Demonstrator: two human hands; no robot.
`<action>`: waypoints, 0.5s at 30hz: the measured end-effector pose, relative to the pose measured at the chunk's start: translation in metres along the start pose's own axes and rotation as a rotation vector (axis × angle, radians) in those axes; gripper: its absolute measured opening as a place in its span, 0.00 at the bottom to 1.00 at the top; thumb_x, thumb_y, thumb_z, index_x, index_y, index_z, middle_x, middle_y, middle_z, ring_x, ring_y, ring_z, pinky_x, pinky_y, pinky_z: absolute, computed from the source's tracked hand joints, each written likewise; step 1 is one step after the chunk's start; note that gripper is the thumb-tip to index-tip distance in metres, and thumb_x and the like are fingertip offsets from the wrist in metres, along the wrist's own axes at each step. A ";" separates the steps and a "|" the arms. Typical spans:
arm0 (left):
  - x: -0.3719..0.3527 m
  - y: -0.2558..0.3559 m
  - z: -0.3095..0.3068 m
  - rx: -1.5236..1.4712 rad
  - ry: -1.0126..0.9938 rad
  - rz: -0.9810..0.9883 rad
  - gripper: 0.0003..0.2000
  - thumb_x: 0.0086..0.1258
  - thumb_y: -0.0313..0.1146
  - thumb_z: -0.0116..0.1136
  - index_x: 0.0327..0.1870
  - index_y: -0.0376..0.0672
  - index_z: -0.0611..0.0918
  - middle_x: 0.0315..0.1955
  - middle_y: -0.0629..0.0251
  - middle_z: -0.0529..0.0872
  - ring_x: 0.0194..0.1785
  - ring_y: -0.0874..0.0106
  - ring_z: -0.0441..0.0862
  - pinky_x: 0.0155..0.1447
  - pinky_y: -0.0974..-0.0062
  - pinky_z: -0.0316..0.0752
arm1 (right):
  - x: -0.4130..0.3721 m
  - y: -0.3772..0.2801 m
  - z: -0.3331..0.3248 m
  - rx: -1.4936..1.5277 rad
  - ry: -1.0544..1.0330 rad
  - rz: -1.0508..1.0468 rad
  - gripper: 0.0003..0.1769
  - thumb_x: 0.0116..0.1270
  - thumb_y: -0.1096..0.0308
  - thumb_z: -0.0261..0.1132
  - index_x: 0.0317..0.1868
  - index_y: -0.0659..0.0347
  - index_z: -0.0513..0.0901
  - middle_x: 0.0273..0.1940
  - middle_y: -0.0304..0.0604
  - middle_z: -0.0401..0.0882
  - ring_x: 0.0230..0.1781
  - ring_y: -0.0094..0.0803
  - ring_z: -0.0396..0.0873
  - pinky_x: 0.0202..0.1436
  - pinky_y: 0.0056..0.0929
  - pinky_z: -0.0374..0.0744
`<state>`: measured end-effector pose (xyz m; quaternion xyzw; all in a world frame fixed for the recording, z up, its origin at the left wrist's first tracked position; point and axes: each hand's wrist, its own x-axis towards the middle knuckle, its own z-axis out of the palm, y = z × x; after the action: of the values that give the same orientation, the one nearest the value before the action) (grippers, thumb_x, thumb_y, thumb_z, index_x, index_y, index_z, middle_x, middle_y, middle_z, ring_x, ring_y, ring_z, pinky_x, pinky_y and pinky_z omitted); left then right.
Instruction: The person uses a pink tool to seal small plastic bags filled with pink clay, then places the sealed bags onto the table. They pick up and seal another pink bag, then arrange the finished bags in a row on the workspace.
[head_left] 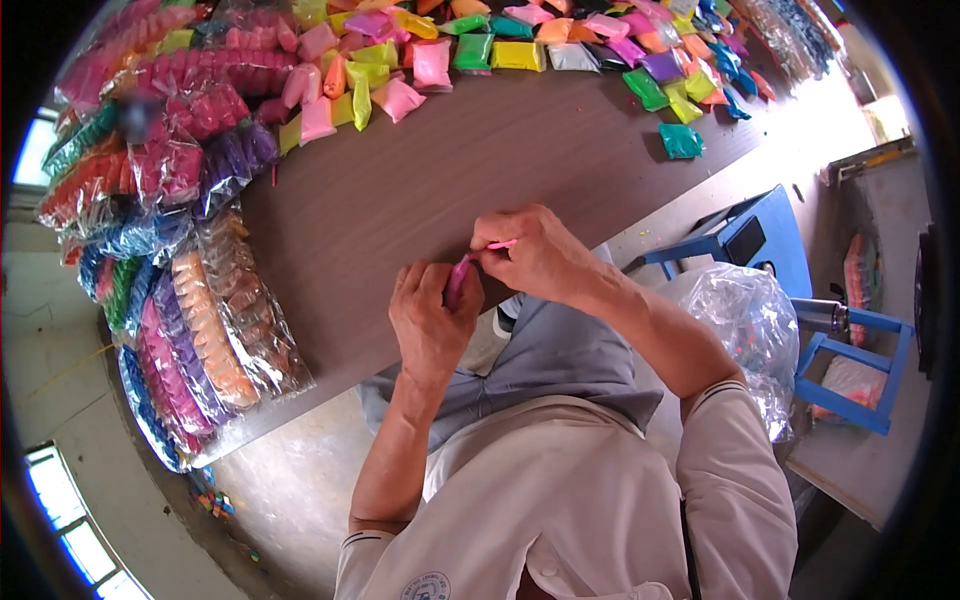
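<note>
Near the table's front edge, my left hand [432, 318] is closed around a small pink packet [458, 284], which shows between thumb and fingers. Just to its right, my right hand [535, 252] pinches a thin pink strip [502, 244]. The fingertips of both hands almost meet above the brown table [370, 215]. Whether the strip joins the packet cannot be made out, since fingers cover the space between them.
Many small colourful packets [515, 55] lie along the table's far side, with one teal packet [682, 141] apart at right. Clear bags of packed rows [212, 330] line the left. A blue stool [770, 240] and a clear plastic bag [745, 320] stand at right.
</note>
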<state>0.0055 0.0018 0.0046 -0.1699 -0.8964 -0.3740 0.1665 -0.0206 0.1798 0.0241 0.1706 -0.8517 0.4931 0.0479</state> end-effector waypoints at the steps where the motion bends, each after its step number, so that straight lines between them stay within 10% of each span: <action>1: 0.000 0.000 0.000 -0.002 -0.006 -0.003 0.08 0.61 0.26 0.70 0.28 0.38 0.80 0.25 0.57 0.80 0.30 0.55 0.78 0.37 0.59 0.74 | 0.000 0.000 0.000 -0.032 -0.019 -0.007 0.05 0.56 0.79 0.68 0.33 0.65 0.81 0.30 0.53 0.84 0.33 0.52 0.85 0.35 0.42 0.80; 15: -0.003 0.003 -0.005 -0.082 0.004 -0.026 0.07 0.62 0.24 0.68 0.28 0.38 0.79 0.25 0.57 0.79 0.31 0.55 0.77 0.37 0.58 0.72 | -0.005 0.019 0.001 -0.051 0.330 0.051 0.06 0.56 0.81 0.68 0.28 0.65 0.77 0.27 0.50 0.81 0.29 0.46 0.84 0.32 0.38 0.79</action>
<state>0.0105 -0.0008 0.0086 -0.1643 -0.8821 -0.4130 0.1563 -0.0223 0.1887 0.0063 0.0643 -0.8487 0.4937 0.1787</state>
